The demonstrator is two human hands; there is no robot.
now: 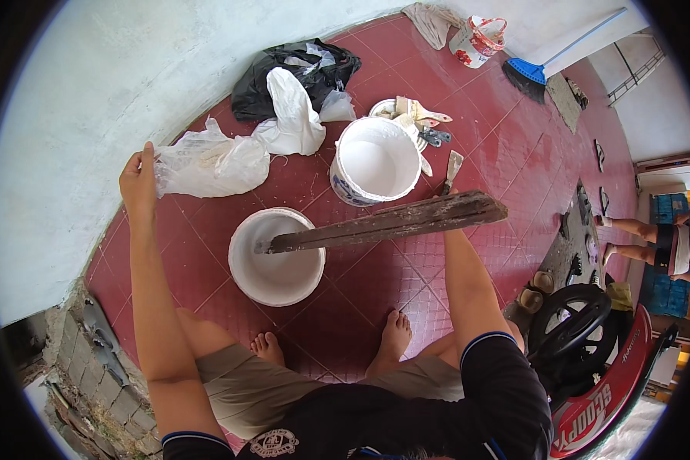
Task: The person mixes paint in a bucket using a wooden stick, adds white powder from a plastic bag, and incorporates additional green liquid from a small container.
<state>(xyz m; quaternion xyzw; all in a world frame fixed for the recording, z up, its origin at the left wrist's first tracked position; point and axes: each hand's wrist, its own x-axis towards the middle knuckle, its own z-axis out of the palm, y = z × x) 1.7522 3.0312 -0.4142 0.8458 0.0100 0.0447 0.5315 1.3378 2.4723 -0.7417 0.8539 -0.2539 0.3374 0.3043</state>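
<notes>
At the left, my left hand (139, 178) pinches the edge of a crumpled white plastic bag (215, 162) lying on the floor. A long, dark, weathered wooden stick (391, 218) slants across the middle, held toward its thick end by my right hand (453, 232), which the wood mostly hides. Its narrower, whitened tip reaches into a white bucket (241, 290) in front of my feet, where pale white material shows inside. Just beyond stands a second bucket (351, 184), holding smooth white paint-like liquid.
Brushes (418, 111) and a scraper (452, 170) lie near the far bucket. A black plastic bag (253, 88) rests by the wall. Farther off are a red-and-white pail (477, 44) and a blue broom (525, 75). A red scooter (606, 391) and another person's legs (632, 228) are at right.
</notes>
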